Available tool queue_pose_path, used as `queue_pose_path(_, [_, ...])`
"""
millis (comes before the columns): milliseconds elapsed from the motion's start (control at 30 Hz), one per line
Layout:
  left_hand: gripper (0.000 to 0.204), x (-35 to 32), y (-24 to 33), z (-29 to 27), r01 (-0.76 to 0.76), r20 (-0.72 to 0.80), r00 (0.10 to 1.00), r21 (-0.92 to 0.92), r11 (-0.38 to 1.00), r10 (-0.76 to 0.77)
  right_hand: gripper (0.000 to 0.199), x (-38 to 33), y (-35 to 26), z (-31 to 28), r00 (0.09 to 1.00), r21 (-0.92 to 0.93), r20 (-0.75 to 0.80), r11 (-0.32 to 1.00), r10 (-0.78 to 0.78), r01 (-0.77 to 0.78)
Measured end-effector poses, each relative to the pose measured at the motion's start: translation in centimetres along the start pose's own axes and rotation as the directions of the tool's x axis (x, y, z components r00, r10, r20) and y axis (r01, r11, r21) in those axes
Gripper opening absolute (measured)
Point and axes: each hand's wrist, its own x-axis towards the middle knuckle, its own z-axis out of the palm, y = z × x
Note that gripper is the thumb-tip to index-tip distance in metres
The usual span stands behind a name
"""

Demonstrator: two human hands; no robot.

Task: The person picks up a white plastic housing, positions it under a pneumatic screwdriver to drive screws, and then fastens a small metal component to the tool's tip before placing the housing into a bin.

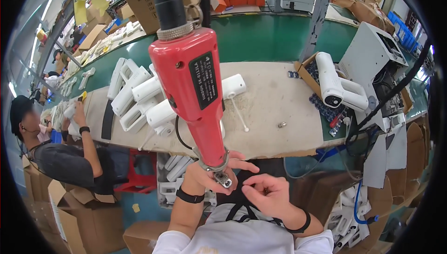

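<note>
Red power driver point(190, 79), one: nose-down, tip at my part-curled left hand point(206, 179); whether gripped, I cannot tell. My right hand point(272, 196): thumb and fingers nearly meeting, any contents hidden. White handheld devices point(148, 89), several: piled on beige work mat point(274, 105).

A red power tool point(184, 70), dark-labelled on its side, hangs below a thick black ribbed sleeve point(166, 5) mid-view, slightly tilted, its metal nose point(222, 178) pointing down.
</note>
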Motion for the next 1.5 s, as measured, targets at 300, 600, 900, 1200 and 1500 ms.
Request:
queue_pose_path(300, [0.092, 1.3, 0.0, -0.6, -0.029, 0.001, 1.0, 0.385, 0.923, 0.031, 0.024, 1.2, -0.5, 1.4, 0.978, -0.366, 0.013, 0.909, -0.21, 0.2])
queue_pose_path(600, [0.089, 1.3, 0.1, 0.6, 0.05, -0.161, 0.986, 0.523, 0.851, 0.041, 0.01, 1.7, 0.0, 1.1, 0.991, -0.212, 0.013, 0.969, 0.131, -0.125])
queue_pose_path(900, [0.082, 1.3, 0.5, 0.9, 0.119, -0.191, 0.982, 0.541, 0.833, -0.016, 0.012, 2.7, -0.5, 0.7, 0.969, -0.186, 0.099, 0.961, 0.227, -0.206])
queue_pose_path(1200, [0.089, 1.1, 0.1, -0.2, 0.004, -0.117, 0.988, 0.686, 0.728, 0.104, 0.016, 2.1, 0.3, 0.7, 0.999, -0.345, 0.011, 0.938, 0.042, -0.035])
queue_pose_path(1500, [0.09, 2.3, 0.6, 0.9, 0.179, -0.233, 0.973, 0.766, 0.617, 0.006, 0.017, 1.7, 0.9, 0.4, 0.981, -0.416, -0.105, 0.903, -0.163, 0.105])
